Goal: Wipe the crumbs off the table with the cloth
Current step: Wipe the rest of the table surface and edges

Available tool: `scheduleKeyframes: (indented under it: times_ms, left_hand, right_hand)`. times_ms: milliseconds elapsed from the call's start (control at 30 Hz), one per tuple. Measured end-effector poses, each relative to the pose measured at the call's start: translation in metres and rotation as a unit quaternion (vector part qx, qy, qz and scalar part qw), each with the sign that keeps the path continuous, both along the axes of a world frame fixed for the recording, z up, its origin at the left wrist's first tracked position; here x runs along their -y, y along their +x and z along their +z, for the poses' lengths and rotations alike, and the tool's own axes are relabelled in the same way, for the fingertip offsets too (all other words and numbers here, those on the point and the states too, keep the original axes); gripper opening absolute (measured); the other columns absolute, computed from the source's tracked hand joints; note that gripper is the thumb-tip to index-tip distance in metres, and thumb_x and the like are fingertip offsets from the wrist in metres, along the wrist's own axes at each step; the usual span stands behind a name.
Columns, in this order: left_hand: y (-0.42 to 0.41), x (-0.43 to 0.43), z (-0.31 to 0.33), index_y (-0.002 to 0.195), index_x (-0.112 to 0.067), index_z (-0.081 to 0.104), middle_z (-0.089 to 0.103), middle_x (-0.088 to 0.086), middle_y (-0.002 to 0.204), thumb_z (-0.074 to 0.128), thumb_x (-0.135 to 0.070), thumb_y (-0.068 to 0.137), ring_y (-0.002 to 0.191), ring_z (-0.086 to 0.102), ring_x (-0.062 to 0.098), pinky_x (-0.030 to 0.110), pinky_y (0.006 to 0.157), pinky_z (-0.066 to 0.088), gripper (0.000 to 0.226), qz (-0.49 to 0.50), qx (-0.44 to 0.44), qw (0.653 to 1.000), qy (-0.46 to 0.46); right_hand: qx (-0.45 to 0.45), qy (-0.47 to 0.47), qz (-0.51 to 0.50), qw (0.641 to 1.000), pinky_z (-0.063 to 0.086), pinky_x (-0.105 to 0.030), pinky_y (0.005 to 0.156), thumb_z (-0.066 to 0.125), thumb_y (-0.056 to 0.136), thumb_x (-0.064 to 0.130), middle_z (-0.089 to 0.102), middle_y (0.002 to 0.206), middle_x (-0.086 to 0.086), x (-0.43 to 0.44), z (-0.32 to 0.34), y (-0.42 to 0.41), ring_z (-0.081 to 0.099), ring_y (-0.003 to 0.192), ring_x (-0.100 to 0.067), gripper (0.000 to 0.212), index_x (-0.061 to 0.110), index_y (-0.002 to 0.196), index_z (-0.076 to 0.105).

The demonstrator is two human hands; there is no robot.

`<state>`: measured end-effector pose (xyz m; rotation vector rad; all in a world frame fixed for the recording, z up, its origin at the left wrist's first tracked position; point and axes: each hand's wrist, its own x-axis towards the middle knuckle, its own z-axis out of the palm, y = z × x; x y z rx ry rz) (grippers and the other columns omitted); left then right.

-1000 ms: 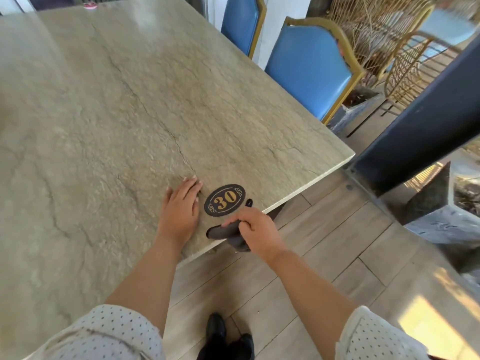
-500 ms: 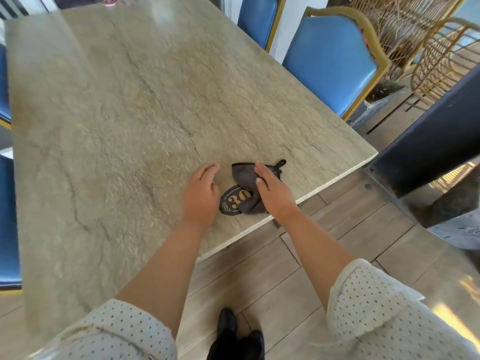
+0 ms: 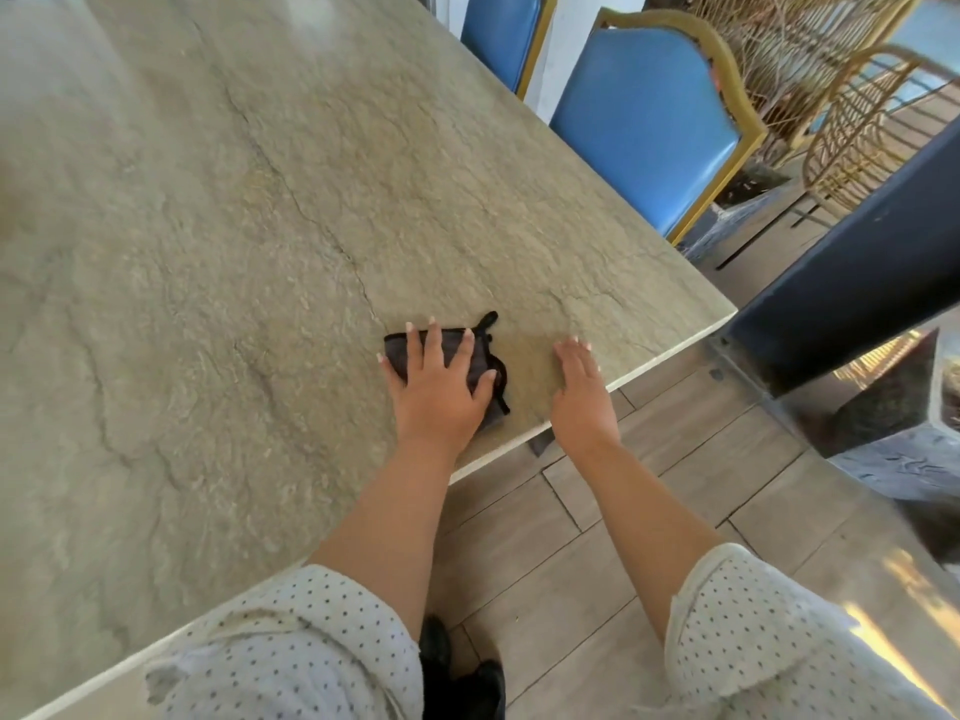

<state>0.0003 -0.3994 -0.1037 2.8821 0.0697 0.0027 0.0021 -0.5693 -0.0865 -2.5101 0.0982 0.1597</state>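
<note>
A small dark grey cloth (image 3: 483,358) with a black loop lies on the stone-patterned table (image 3: 234,226), close to the near right corner. My left hand (image 3: 439,397) lies flat on top of it, fingers spread, pressing it down and hiding most of it. Beside it, to the right, my right hand (image 3: 579,392) rests flat on the bare tabletop at the edge, fingers together, holding nothing. I can make out no crumbs on the mottled surface. The oval number plate is hidden.
Two blue chairs with gold frames (image 3: 649,122) (image 3: 498,33) stand along the table's far right side. Wicker chairs (image 3: 857,122) are behind them. A dark slanted pillar (image 3: 857,262) rises right of the corner. My black shoes (image 3: 457,667) stand on wood-look floor tiles.
My right hand brought the cloth up from below the edge onto the table and let it go. My left hand slid right onto the cloth, which now covers the number plate.
</note>
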Motion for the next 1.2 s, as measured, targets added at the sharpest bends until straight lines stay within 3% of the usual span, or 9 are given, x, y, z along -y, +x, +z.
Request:
scheduleKeyframes:
  times_ms: [100,200,467,700,833,1033,1100,1200]
  left_hand:
    - [-0.017,-0.043,-0.003,0.148,-0.036,0.027,0.014,0.009,0.160,0.028,-0.059,0.095,0.147,0.001,0.035,0.063,0.114,0.003,0.058,0.050,0.003,0.998,0.024]
    - [-0.044,-0.069,-0.004,0.148,-0.031,0.032,0.019,0.013,0.158,0.029,-0.055,0.096,0.146,0.009,0.037,0.057,0.117,0.008,0.058,0.062,0.023,0.997,0.030]
    - [-0.093,-0.032,-0.007,0.148,-0.019,0.035,0.023,0.016,0.157,0.029,-0.062,0.091,0.145,0.014,0.040,0.056,0.117,0.012,0.071,-0.011,0.047,0.998,0.037]
    - [-0.031,-0.010,-0.006,0.149,-0.023,0.030,0.020,0.013,0.158,0.020,-0.067,0.089,0.145,0.010,0.040,0.058,0.117,0.008,0.076,-0.033,0.028,0.998,0.038]
    - [-0.014,0.009,-0.007,0.149,-0.027,0.030,0.024,0.007,0.158,0.021,-0.067,0.090,0.146,0.013,0.036,0.057,0.116,0.011,0.072,-0.103,0.035,0.993,0.052]
    - [-0.008,0.025,-0.005,0.147,-0.035,0.032,0.026,-0.002,0.158,0.022,-0.080,0.083,0.147,0.014,0.030,0.056,0.116,0.014,0.079,-0.251,0.068,0.964,0.059]
    - [-0.016,0.023,-0.005,0.147,-0.035,0.031,0.025,-0.002,0.158,0.034,-0.083,0.077,0.147,0.015,0.030,0.057,0.115,0.017,0.085,-0.298,0.070,0.950,0.063]
    - [-0.031,0.009,-0.008,0.147,-0.035,0.031,0.023,-0.003,0.158,0.058,-0.049,0.082,0.147,0.015,0.028,0.053,0.116,0.020,0.071,-0.369,0.079,0.923,0.069]
  right_hand:
    - [0.007,-0.026,0.015,1.000,-0.005,-0.029,0.119,0.032,0.089,-0.011,0.006,0.160,-0.005,-0.017,-0.001,-0.007,-0.006,0.147,-0.017,0.065,0.011,0.149,0.019]
    - [0.027,-0.030,0.061,0.997,-0.007,-0.028,0.118,0.033,0.091,-0.008,0.005,0.160,-0.006,-0.041,-0.003,-0.021,-0.006,0.147,-0.018,0.063,0.010,0.149,0.018]
    - [0.011,0.053,0.067,0.996,0.014,-0.032,0.120,0.034,0.092,-0.007,0.019,0.158,0.003,-0.042,-0.001,-0.041,0.009,0.147,-0.011,0.060,0.016,0.147,0.029]
    - [0.037,0.060,-0.010,0.997,0.012,-0.024,0.119,0.032,0.093,-0.008,0.015,0.158,0.005,-0.008,0.001,-0.052,0.005,0.146,-0.007,0.058,0.016,0.147,0.031]
    - [0.034,0.048,-0.046,0.997,0.004,-0.021,0.117,0.031,0.091,-0.012,0.013,0.159,0.005,0.012,0.001,-0.050,0.001,0.146,-0.006,0.062,0.016,0.147,0.028]
    - [0.045,0.078,-0.089,0.992,0.016,-0.033,0.120,0.030,0.087,-0.013,0.024,0.156,0.009,0.026,0.002,-0.056,0.011,0.145,-0.004,0.066,0.024,0.142,0.039]
    - [0.042,0.091,-0.129,0.987,0.017,-0.033,0.119,0.027,0.085,-0.013,0.024,0.156,0.010,0.028,0.002,-0.063,0.011,0.146,-0.006,0.070,0.026,0.142,0.039]
    - [0.027,0.096,-0.183,0.978,0.014,-0.031,0.120,0.025,0.087,-0.013,0.021,0.157,0.009,0.024,0.002,-0.081,0.009,0.147,-0.010,0.069,0.024,0.144,0.037]
